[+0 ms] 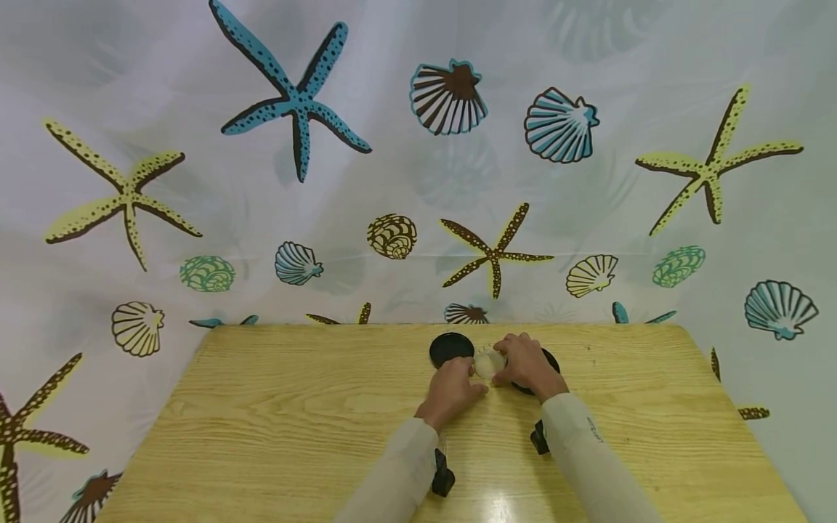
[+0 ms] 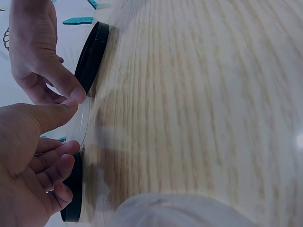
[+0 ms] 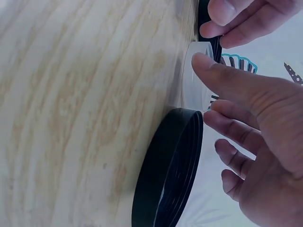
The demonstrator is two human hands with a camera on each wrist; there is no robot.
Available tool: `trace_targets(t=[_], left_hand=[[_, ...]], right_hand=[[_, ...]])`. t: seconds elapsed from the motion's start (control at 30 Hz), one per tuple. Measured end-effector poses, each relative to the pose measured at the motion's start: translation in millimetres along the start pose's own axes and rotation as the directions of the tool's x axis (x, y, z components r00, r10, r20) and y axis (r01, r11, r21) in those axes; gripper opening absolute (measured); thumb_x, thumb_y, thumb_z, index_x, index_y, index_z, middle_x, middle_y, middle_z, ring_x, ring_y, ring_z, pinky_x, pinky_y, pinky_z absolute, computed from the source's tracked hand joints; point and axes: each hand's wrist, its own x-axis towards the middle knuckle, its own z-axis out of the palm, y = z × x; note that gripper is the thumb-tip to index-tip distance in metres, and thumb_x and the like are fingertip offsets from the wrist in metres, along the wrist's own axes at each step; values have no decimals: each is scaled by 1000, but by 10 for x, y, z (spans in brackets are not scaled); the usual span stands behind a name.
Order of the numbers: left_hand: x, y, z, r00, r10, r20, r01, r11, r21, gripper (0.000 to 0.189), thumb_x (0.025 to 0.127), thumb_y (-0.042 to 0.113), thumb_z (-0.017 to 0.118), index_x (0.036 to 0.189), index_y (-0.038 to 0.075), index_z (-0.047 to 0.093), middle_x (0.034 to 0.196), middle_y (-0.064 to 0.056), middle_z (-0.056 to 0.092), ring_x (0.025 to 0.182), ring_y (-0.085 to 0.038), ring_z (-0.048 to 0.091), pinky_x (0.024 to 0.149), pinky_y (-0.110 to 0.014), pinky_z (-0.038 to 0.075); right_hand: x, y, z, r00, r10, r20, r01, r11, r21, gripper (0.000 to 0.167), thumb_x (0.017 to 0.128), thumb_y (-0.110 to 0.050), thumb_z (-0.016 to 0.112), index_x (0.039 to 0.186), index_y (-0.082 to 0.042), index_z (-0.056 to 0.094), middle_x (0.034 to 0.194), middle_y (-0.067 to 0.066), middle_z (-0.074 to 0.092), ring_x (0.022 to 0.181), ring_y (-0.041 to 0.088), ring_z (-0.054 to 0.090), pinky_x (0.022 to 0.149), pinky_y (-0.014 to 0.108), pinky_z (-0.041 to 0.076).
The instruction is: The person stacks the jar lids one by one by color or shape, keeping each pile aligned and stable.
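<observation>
A small translucent round lid (image 1: 487, 365) lies on the table between two black round lids. My left hand (image 1: 453, 392) is at its left side, with thumb and fingers around the edge. From the right, my right hand (image 1: 527, 365) grips it, thumb on the near rim (image 3: 189, 90) and fingers behind. One black lid (image 1: 451, 349) sits just beyond the left hand. The other black lid (image 3: 168, 165) is partly hidden under the right hand in the head view. Both thumb tips come close together in the left wrist view.
The hands work near the back edge of the wooden table (image 1: 294, 407). Behind it hangs a white cloth (image 1: 392, 174) printed with starfish and shells. A black wrist device (image 1: 442, 476) shows beside the left sleeve, another black device (image 1: 539, 438) by the right sleeve.
</observation>
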Motion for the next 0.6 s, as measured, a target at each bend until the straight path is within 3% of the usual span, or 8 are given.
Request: trace_targets(t=[0.13,0.6], left_hand=[[10,-9,13,1000,2,1,-2,1000,11,31,79,25,77,99,5,65,90,-4,64,77,-15,58,67,-32,47],[18,19,49,1000,-11,27,10,1000,23,38,83,26,74,111,2,65,100,-8,65,91,-23,62,76,-37,51]], right_hand=[[-3,7,10,1000,-5,-6,5,1000,-5,58,74,-31,81,123,-8,62,110,9,60,101,31,51,91,51,40],[22,51,80,1000,3,-24,-3,1000,21,48,74,-30,81,116,-11,66,104,8,61,91,27,50,84,48,40]])
